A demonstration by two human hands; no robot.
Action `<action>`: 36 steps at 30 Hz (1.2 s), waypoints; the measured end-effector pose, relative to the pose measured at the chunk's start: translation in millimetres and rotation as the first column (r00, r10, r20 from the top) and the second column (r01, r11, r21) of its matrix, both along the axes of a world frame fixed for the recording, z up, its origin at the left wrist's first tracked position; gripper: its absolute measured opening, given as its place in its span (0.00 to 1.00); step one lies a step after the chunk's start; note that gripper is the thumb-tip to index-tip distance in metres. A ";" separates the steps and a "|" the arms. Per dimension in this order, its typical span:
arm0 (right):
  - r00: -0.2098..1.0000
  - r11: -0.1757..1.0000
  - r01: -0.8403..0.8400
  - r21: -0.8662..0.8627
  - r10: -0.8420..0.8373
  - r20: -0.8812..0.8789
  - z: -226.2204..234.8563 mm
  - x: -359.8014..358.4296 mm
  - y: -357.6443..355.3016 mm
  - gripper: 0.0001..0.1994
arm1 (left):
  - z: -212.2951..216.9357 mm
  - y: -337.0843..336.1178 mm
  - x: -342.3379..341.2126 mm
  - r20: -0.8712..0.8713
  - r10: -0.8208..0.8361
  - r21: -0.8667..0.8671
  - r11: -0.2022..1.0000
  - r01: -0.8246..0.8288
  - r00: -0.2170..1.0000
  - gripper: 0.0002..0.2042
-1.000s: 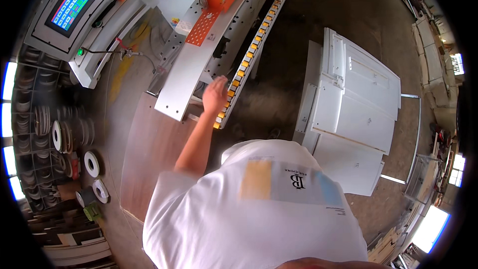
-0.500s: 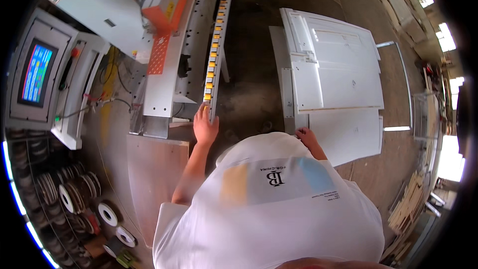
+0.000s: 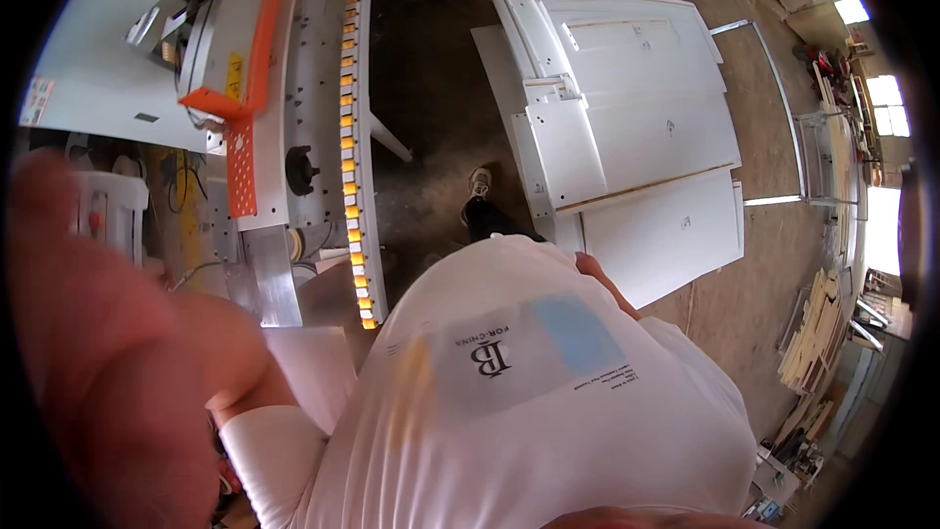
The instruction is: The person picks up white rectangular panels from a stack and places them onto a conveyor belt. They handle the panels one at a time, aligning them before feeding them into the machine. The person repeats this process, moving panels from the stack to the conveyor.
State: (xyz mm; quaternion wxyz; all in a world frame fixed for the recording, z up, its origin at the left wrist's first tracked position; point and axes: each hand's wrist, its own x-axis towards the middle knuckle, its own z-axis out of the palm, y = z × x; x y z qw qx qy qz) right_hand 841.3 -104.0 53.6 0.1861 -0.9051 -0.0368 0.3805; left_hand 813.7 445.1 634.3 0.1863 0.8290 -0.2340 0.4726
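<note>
Small yellow label (image 3: 234, 75) on orange guard (image 3: 241, 159)

Your left hand (image 3: 88, 353) is a close blur at the left; your right hand (image 3: 587, 269) hides behind your shirt (image 3: 529, 402).

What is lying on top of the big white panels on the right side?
On the stack of white panels lie smaller white boards, near its left edge. What is under the stack is covered. The right hand is at its near edge.

Left hand (image 3: 88, 333) raised, blurred, close to the lens; right hand (image 3: 590, 267) low at the side
</note>
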 end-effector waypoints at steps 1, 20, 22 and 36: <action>1.000 1.000 0.005 0.008 -0.006 0.008 2.6 13.2 9.1 0.20 | 8.7 0.8 17.0 -0.024 -0.016 0.076 0.997 0.018 1.000 0.13; 0.803 0.999 -0.030 0.020 0.013 0.596 90.3 502.4 120.2 0.26 | 35.3 24.9 316.4 -0.382 0.208 0.544 0.838 0.037 0.900 0.20; 0.787 0.984 -0.102 -0.145 0.169 0.593 123.0 532.0 130.3 0.35 | 23.9 17.8 318.6 -0.315 0.220 0.562 0.827 -0.006 0.923 0.21; 0.637 0.703 -0.560 -0.439 0.704 0.314 115.7 594.1 167.0 0.50 | -147.3 3.9 284.8 -0.679 0.106 -0.347 0.826 -0.445 0.726 0.24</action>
